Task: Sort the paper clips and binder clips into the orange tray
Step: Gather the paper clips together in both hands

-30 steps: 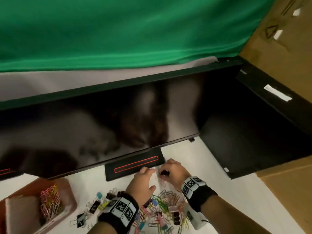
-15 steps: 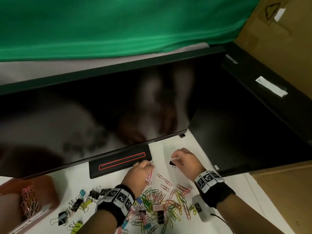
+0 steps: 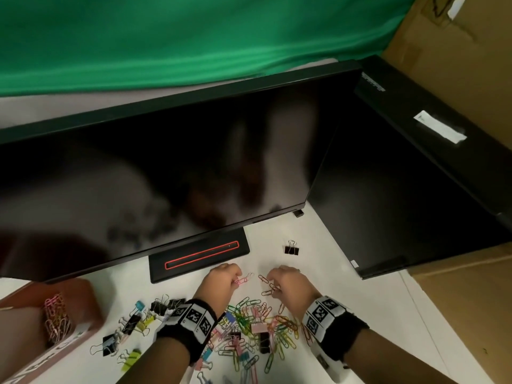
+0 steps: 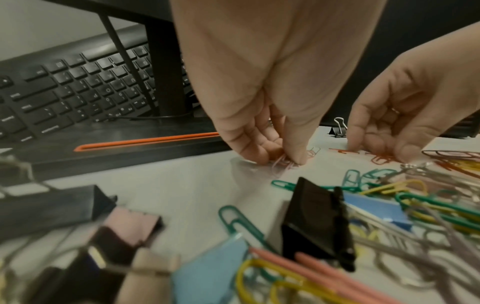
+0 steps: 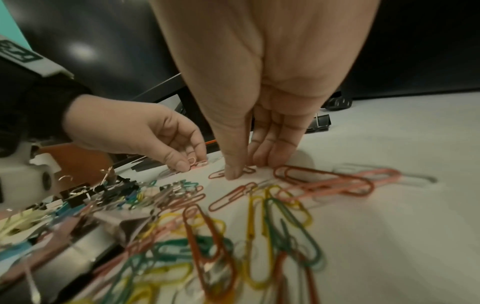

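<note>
My left hand [image 3: 237, 281] pinches pink paper clips [image 4: 284, 164] against the white table, just in front of the monitor base. My right hand [image 3: 273, 284] is beside it. Its thumb and straight fingers [image 5: 270, 156] press down on red paper clips [image 5: 221, 174] that lie flat. A mixed pile of coloured paper clips and binder clips [image 3: 249, 328] spreads between my wrists. One black binder clip [image 3: 291, 249] stands alone beyond the right hand. The orange tray [image 3: 83, 295] sits at far left with paper clips [image 3: 55, 317] in one compartment.
A black monitor [image 3: 166, 176] overhangs the table, and its base [image 3: 199, 253] sits just beyond the left hand. A keyboard [image 4: 78, 88] lies under it. A second dark screen [image 3: 401, 203] and cardboard [image 3: 471, 314] close the right side. More binder clips [image 3: 138, 322] lie near the tray.
The right hand has left the black binder clip on the table and drawn back to the red paper clips. The left hand now pinches pink paper clips. The head view has tilted down.
</note>
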`<action>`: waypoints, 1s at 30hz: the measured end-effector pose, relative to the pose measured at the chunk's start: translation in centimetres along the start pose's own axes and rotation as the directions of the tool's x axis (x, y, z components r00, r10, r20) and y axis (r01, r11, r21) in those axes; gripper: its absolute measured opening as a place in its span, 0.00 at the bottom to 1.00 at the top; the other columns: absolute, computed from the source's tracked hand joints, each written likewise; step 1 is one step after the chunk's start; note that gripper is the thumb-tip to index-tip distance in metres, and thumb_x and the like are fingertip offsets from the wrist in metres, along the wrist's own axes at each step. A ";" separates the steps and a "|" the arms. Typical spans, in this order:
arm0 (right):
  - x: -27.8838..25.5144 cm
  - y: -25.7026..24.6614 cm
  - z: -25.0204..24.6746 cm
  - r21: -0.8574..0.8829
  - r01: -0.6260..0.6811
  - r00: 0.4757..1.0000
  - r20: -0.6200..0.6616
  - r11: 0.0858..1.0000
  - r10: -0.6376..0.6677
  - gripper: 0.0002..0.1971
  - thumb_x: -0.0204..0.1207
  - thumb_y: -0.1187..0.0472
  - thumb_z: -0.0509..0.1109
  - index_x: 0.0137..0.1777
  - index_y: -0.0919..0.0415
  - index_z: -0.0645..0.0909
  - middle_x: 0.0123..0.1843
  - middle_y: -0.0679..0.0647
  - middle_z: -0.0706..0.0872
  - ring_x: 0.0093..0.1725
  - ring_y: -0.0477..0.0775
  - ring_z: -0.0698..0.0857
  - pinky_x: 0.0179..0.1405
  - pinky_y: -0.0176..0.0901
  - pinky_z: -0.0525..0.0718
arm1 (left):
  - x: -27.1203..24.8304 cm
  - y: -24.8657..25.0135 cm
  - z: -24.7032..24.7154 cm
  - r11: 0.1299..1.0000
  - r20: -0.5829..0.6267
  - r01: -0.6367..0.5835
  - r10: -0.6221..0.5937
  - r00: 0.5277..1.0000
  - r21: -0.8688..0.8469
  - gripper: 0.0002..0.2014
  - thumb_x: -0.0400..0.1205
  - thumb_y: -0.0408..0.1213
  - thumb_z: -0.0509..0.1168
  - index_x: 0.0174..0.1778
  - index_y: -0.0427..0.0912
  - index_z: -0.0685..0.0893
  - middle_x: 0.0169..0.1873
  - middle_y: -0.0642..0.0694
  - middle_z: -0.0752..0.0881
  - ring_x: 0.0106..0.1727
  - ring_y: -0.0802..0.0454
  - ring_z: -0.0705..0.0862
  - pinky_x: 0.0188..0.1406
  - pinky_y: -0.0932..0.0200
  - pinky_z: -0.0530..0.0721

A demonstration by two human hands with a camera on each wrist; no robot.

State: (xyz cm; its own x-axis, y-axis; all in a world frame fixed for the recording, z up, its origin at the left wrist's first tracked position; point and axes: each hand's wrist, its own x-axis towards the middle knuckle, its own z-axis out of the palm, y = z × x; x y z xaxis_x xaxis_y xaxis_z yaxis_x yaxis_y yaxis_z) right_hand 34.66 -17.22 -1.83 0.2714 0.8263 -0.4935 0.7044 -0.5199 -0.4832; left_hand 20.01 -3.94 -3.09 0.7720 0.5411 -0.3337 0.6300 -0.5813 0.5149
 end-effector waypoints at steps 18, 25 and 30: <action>0.5 -0.5 -1.0 -0.025 0.033 0.999 0.044 0.999 -0.032 0.09 0.77 0.64 0.65 0.55 0.58 0.84 0.57 0.54 0.87 0.57 0.53 0.85 0.60 0.43 0.83 | -1.7 -1.1 -5.2 0.964 -0.112 -0.054 0.026 0.993 -0.259 0.03 0.77 0.35 0.69 0.38 0.45 0.82 0.40 0.54 0.81 0.43 0.61 0.82 0.41 0.70 0.74; 1.8 -1.2 -0.8 0.049 0.069 0.997 -0.037 0.996 -0.068 0.06 0.76 0.65 0.69 0.52 0.61 0.84 0.60 0.54 0.77 0.50 0.53 0.84 0.57 0.36 0.81 | -2.7 -1.9 -5.8 0.907 -0.063 0.126 -0.164 0.984 -0.401 0.04 0.76 0.39 0.69 0.40 0.54 0.82 0.39 0.51 0.85 0.42 0.56 0.84 0.27 0.51 0.87; 3.1 -2.6 0.3 -0.033 -0.026 1.000 -0.014 0.999 0.025 0.10 0.77 0.69 0.65 0.56 0.62 0.84 0.62 0.58 0.80 0.56 0.58 0.84 0.60 0.45 0.82 | -3.2 -1.9 -5.6 0.928 -0.065 0.096 -0.127 0.990 -0.361 0.05 0.78 0.35 0.69 0.47 0.46 0.87 0.42 0.56 0.83 0.43 0.67 0.83 0.22 0.70 0.80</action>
State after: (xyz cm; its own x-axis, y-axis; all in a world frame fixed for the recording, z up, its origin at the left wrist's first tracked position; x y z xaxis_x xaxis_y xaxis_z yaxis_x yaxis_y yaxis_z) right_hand 33.49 -13.34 -2.34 0.2982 0.8159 -0.4954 0.7186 -0.5335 -0.4461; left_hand 15.86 -1.18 1.43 0.6783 0.6489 -0.3447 0.6278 -0.2680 0.7308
